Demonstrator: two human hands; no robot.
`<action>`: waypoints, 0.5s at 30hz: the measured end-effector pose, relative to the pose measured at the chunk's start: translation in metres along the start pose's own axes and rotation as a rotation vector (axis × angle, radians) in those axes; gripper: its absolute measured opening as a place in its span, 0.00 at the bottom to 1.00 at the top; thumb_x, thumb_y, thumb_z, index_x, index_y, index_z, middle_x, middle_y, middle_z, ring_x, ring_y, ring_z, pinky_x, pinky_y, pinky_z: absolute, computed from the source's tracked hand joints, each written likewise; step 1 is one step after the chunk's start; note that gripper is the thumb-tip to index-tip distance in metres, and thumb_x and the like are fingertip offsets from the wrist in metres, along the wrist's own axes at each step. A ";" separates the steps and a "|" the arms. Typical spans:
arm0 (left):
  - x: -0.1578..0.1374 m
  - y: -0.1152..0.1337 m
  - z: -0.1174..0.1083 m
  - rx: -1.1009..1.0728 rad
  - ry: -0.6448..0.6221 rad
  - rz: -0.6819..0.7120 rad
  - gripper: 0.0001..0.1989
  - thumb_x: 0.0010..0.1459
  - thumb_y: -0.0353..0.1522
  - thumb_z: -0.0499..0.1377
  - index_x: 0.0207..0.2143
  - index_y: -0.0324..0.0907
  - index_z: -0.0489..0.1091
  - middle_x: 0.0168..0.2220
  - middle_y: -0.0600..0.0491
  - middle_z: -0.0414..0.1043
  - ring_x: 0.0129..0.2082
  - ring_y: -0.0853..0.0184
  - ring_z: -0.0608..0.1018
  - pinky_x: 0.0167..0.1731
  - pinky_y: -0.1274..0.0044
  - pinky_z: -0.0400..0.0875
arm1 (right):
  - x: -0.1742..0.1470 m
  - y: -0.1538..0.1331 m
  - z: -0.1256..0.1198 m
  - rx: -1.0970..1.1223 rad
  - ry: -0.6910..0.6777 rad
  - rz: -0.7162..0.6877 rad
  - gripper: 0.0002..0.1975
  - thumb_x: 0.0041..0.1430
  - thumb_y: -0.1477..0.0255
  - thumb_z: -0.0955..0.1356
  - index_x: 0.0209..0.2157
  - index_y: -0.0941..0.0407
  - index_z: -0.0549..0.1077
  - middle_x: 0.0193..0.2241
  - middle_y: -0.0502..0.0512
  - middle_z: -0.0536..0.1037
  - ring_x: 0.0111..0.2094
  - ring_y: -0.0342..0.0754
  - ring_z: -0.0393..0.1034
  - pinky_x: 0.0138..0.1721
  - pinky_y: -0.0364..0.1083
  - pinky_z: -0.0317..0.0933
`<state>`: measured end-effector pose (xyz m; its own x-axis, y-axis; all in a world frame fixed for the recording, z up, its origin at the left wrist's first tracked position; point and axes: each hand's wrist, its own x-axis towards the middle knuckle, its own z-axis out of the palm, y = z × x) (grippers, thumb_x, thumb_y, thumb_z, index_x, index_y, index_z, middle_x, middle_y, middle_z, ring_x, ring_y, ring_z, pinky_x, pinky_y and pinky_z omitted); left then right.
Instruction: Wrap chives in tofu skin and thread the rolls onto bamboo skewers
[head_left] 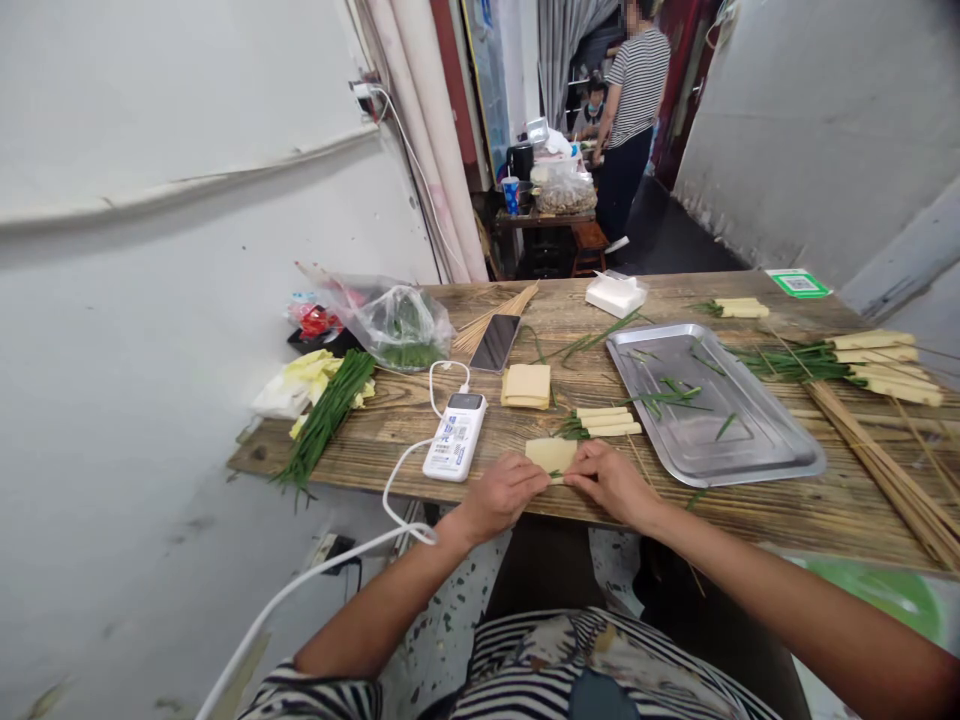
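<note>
A pale yellow tofu sheet (551, 455) lies near the table's front edge, its near side folded over a few green chives (555, 473). My left hand (506, 492) pinches the left end of that fold. At the right end, my right hand (609, 482) has its fingers closed on the same sheet. Just beyond them rest several finished rolls (609, 421) with chives sticking out on the left. A stack of square tofu sheets (526, 386) sits behind and to the left.
A metal tray (750, 440) with chive scraps stands on the right, near bamboo skewers (874, 465) and more rolls (877, 350). On the left are a power bank (455, 437) with a white cable, a phone (495, 343), chives (330, 415) and a plastic bag (405, 325). A person (634, 110) stands beyond.
</note>
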<state>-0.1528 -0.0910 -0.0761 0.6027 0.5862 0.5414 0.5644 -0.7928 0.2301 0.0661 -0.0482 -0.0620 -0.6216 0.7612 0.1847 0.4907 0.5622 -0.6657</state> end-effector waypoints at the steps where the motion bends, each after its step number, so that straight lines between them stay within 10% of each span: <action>1: 0.000 0.001 0.000 0.045 -0.025 -0.003 0.10 0.63 0.31 0.53 0.44 0.38 0.70 0.38 0.46 0.75 0.40 0.64 0.73 0.40 0.71 0.68 | 0.001 -0.001 -0.001 0.008 -0.008 0.019 0.07 0.56 0.75 0.69 0.26 0.55 0.79 0.26 0.53 0.72 0.32 0.46 0.65 0.34 0.44 0.58; 15: 0.001 0.001 0.004 0.106 -0.006 0.044 0.12 0.65 0.28 0.48 0.46 0.37 0.69 0.36 0.46 0.75 0.37 0.65 0.71 0.38 0.71 0.66 | 0.013 0.008 -0.003 0.111 -0.084 0.150 0.04 0.51 0.75 0.71 0.27 0.54 0.80 0.25 0.51 0.77 0.32 0.46 0.69 0.37 0.43 0.60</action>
<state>-0.1493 -0.0900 -0.0790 0.6313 0.5520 0.5447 0.5935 -0.7960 0.1189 0.0640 -0.0325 -0.0631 -0.5977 0.8015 0.0200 0.5138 0.4021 -0.7579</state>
